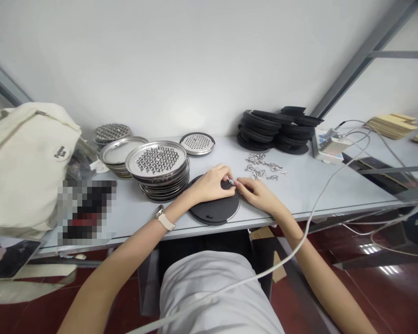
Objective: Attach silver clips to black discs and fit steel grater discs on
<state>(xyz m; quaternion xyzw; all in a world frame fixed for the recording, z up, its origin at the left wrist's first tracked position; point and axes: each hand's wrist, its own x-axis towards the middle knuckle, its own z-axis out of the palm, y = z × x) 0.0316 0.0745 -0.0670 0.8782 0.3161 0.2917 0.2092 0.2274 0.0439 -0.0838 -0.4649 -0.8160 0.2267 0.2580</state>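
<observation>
My left hand, with a watch on its wrist, rests over a black round disc lying near the table's front edge. Its thumb and fingers pinch a small silvery metal clasp above the disc's right side. From the right, my right hand closes thumb and forefinger on the other end of that clasp. A thin shiny metal rim shows along the disc's lower right edge. Beyond my right hand lie several loose metal clasps in a scattered pile. My left hand hides part of the disc.
Left of the disc stands a stack of round metal graters, with more metal discs behind. One black-rimmed grater lies near the wall. Black round parts are piled at back right, beside a power strip. A white cable crosses my right arm.
</observation>
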